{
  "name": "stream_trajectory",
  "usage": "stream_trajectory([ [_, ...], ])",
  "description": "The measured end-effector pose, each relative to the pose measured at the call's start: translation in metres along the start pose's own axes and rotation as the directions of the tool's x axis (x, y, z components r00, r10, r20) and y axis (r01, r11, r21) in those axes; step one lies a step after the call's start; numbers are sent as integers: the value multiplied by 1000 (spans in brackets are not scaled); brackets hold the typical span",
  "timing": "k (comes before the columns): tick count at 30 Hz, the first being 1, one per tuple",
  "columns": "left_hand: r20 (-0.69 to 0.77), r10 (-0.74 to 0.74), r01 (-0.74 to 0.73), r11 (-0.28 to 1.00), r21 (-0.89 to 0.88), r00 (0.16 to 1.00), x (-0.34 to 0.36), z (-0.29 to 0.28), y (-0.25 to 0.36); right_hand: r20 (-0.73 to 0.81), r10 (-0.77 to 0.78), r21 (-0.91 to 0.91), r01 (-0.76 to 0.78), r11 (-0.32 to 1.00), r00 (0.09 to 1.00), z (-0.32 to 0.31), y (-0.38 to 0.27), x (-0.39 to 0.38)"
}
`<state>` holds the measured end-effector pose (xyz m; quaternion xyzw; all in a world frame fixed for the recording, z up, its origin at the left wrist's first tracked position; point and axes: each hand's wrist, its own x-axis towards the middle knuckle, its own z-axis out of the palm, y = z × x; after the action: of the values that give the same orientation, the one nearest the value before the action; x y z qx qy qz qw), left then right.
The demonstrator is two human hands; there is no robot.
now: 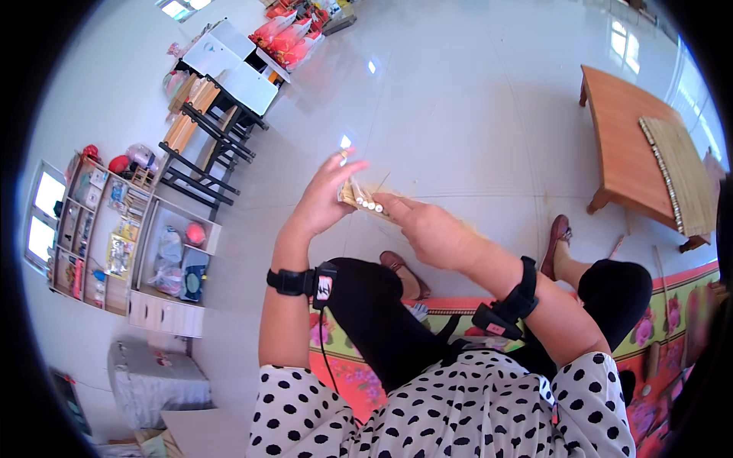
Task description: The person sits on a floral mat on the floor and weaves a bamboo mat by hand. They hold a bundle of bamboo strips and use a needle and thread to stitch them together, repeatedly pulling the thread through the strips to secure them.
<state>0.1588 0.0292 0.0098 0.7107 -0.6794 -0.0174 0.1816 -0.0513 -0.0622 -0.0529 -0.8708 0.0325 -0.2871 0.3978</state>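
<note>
Between my hands, in front of my knees, is a bundle or narrow mat of straw-coloured stalks (372, 208), with a row of round white cut ends facing me. My right hand (435, 233) is closed on its right side, the forefinger reaching along the stalks near the white ends. My left hand (321, 195) is at the left end of the stalks, its upper fingers stretched out and slightly blurred. Its thumb is hidden, and pale strands show next to its palm. A thin loose stalk sticks up behind the bundle. Black straps with small boxes circle both wrists.
A low wooden table (634, 145) stands at the right, with a straw mat (676, 172) on it. A floral cloth (351, 374) lies under me. Shelves (114, 237), black-framed benches (202, 130) and red bags (286, 42) line the left. A second person's blurred arm shows at the right edge.
</note>
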Motion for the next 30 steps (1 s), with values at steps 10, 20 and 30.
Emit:
stream_trajectory([
  [10, -14, -75, 54, 822, -567, 997, 54, 88, 3, -597, -107, -551, -310, 775, 795, -83, 38, -3],
  [20, -369, -259, 127, 930, -346, 893, 94, 120, 76, -642, 177, -240, -415, 878, 746, -96, 28, -33],
  [30, -386, -431, 150, 802, -577, 816, 51, 148, 120, -605, 342, -3, -432, 902, 719, -77, 16, -38],
])
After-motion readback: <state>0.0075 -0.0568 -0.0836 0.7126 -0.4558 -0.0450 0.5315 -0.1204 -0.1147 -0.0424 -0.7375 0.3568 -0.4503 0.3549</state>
